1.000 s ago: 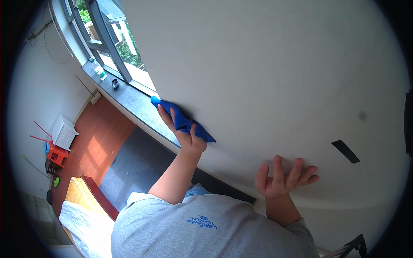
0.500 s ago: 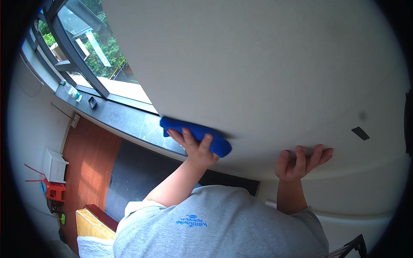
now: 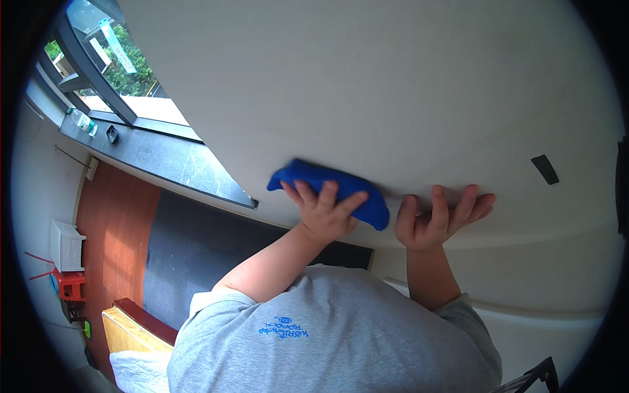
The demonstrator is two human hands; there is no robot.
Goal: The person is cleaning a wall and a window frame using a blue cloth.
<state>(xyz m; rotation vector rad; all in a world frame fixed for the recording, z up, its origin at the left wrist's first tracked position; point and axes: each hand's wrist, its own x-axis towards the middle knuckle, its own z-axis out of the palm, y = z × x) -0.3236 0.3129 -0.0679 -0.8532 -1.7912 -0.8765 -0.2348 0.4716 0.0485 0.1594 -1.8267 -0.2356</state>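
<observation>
A folded blue cloth (image 3: pixel 314 172) lies pressed against the pale wall (image 3: pixel 367 98). My left hand (image 3: pixel 327 213) spreads its fingers over the cloth and holds it to the surface, just right of the wall's edge by the window. To the right, my right hand (image 3: pixel 439 223) has its fingers apart and appears to rest its fingertips on the same wall, with nothing in it. Further right, a small black strip (image 3: pixel 545 169) sticks to the wall.
On the grey windowsill (image 3: pixel 170 160) at left stand a clear bottle (image 3: pixel 82 122) and a small black object (image 3: pixel 112 135). A white cabinet (image 3: pixel 67 245), red stool (image 3: pixel 69 286) and wooden furniture edge (image 3: pixel 131 334) are below. A dark mat (image 3: pixel 196 249) covers part of the floor.
My left hand and the blue cloth have slid right along the wall, away from the window edge. My right hand sits closer to the cloth. The view has shifted, with the window further left.
</observation>
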